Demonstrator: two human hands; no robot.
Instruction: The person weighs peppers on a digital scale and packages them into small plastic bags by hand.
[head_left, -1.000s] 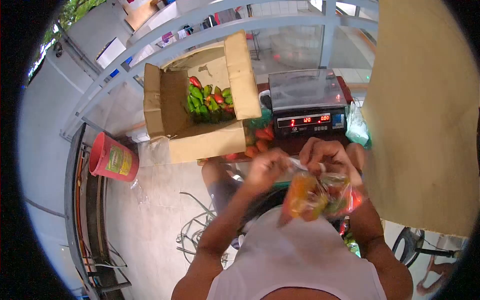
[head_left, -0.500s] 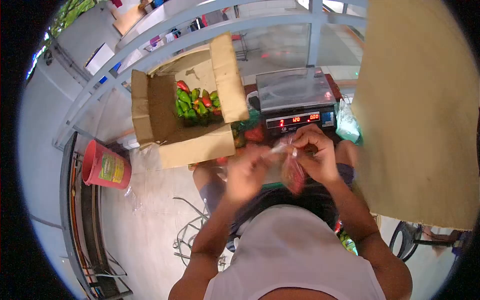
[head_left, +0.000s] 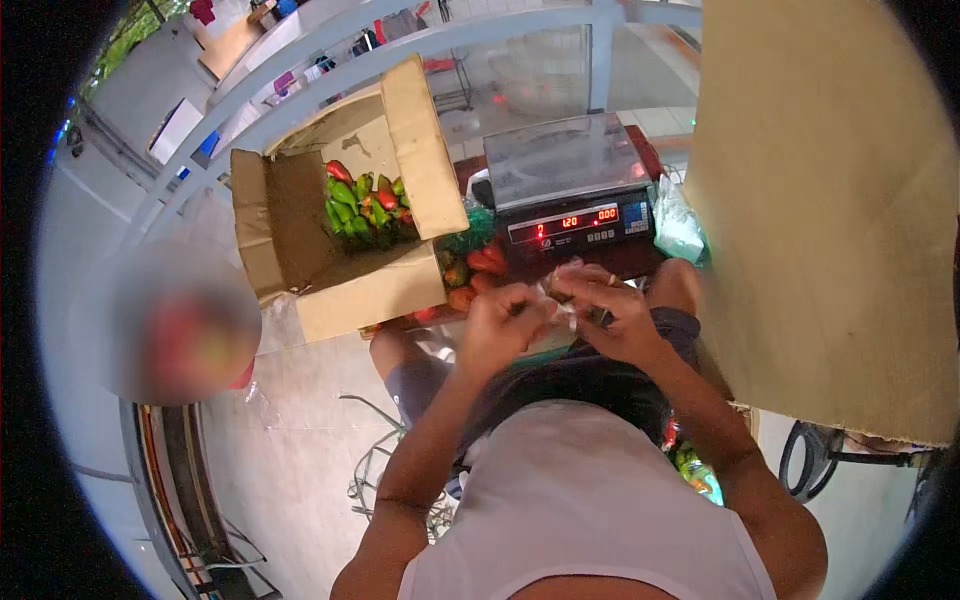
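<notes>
In front of my lap both hands meet at a clear plastic bag (head_left: 562,306), its thin film showing between my fingers. My left hand (head_left: 497,332) is closed, fingertips pinched at the bag's left side. My right hand (head_left: 615,315) has curled fingers gripping the bag from the right. The red contents of the bag do not show now. Just beyond my hands stands a digital scale (head_left: 575,225) with red lit figures and a bare top plate. Left of it, an open cardboard box (head_left: 372,290) holds green and red peppers (head_left: 358,205).
Red and dark peppers (head_left: 484,262) lie between box and scale. A white plastic bag (head_left: 680,228) sits right of the scale. A large cardboard sheet (head_left: 830,220) stands at the right. Loose strapping (head_left: 365,470) lies on the floor. A blurred patch covers the left side.
The bag with red contents hung below my right hand; now only clear film shows between my hands. My left hand has moved closer to my right. The view has shifted slightly.
</notes>
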